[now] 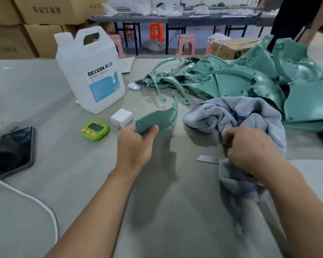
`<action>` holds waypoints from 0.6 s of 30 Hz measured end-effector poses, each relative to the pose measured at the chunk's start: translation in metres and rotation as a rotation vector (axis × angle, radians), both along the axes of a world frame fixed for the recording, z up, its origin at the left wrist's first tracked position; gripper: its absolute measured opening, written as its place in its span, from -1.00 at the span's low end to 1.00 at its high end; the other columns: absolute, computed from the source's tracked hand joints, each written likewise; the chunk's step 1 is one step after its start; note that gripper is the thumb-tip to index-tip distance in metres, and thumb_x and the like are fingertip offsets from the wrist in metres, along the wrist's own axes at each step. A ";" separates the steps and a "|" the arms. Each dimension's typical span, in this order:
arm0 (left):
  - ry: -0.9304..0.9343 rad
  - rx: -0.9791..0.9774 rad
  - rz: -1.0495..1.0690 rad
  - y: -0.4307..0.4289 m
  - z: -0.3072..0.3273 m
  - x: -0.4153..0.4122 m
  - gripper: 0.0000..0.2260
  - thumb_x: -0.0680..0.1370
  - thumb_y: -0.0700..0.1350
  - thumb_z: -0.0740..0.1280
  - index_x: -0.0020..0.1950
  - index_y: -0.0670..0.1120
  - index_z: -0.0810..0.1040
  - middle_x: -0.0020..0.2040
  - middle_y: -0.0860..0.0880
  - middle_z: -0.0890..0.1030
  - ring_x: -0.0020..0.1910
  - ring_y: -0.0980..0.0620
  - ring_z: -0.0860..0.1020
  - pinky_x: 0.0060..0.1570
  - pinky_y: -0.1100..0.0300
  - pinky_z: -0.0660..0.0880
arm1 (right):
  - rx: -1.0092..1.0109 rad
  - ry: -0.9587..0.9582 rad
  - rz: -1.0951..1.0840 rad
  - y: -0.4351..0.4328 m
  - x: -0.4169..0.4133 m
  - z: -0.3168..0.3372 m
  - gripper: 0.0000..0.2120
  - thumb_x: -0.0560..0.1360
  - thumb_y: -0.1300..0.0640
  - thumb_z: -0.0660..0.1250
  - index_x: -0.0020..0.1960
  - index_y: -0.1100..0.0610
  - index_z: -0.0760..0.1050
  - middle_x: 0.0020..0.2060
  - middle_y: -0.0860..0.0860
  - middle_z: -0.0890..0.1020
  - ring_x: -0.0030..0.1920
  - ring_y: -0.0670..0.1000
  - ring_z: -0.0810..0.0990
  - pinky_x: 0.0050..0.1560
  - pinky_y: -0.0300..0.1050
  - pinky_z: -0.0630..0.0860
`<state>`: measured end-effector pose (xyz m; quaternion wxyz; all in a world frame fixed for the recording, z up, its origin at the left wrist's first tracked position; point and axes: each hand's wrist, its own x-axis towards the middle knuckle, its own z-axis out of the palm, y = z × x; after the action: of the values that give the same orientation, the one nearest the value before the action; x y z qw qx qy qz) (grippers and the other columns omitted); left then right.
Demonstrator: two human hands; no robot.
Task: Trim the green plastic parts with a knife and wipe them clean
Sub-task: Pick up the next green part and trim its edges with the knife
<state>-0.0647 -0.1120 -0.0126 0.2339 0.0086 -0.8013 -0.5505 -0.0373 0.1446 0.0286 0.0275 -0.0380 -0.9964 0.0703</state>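
L hand [136, 144]: gripping one end of a curved green plastic part [157, 118], thumb on top, fingers underneath. It is holding the part just above the table [45, 108], in front of the person.
R hand [250, 146]: bunching a grey-blue cloth [231, 116], fingers curled into the folds. The cloth's tail is hanging off toward the person.
Step (judged): getting ready to wipe; part & cloth are apart, not touching.
Knife: a flat grey strip [207, 158], prob. the blade, is lying on the table just beside the R hand, one end hidden under the cloth.
Risk 1: the cloth is draping over the blade, so a tug could be dragging it along, or the R hand could be coming down on it unseen.
Risk 2: the part is being held by one end only, so the thin arc could be flexing or slipping under wiping pressure.
Risk 3: the pile of green parts [250, 81] is sitting right behind the cloth, so a loose fold could be hooking a piece.
Risk 4: the DEXCON jug [90, 71] is standing near the L hand w/ a timer [95, 130] & phone [14, 151] nearby. Cap state can't be told, so a knock could be spilling onto them.
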 end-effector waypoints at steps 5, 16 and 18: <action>0.075 0.041 0.016 -0.002 0.003 -0.003 -0.93 0.45 0.06 0.41 -0.10 0.15 0.67 -0.17 0.38 0.66 -0.10 0.25 0.64 0.00 0.10 0.61 | 0.173 -0.109 0.023 0.014 0.007 0.007 -0.87 0.44 0.13 0.39 -0.15 -0.11 0.58 -0.17 -0.07 0.60 -0.15 0.08 0.49 -0.04 -0.05 0.35; -0.061 -0.095 0.004 0.003 -0.002 -0.007 -0.81 0.38 -0.10 0.35 -0.06 -0.04 0.68 -0.19 0.10 0.70 -0.17 0.09 0.63 -0.16 0.09 0.60 | 0.169 -0.221 0.089 0.009 0.013 0.010 -0.90 0.46 0.00 0.41 -0.19 0.01 0.59 -0.25 -0.04 0.63 -0.16 0.06 0.58 -0.23 -0.12 0.38; -0.071 -0.103 -0.002 0.003 -0.003 -0.007 -0.83 0.41 -0.10 0.35 -0.06 -0.06 0.68 -0.21 0.09 0.70 -0.20 0.11 0.63 -0.20 0.09 0.59 | 0.113 -0.259 0.094 0.009 0.011 0.008 -0.90 0.45 0.11 0.38 -0.24 0.02 0.52 -0.25 0.00 0.61 -0.17 0.06 0.57 -0.21 -0.09 0.49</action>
<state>-0.0715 -0.1093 -0.0152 0.2049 0.0151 -0.8365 -0.5081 -0.0265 0.1532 0.0365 -0.1028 0.0016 -0.9947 0.0100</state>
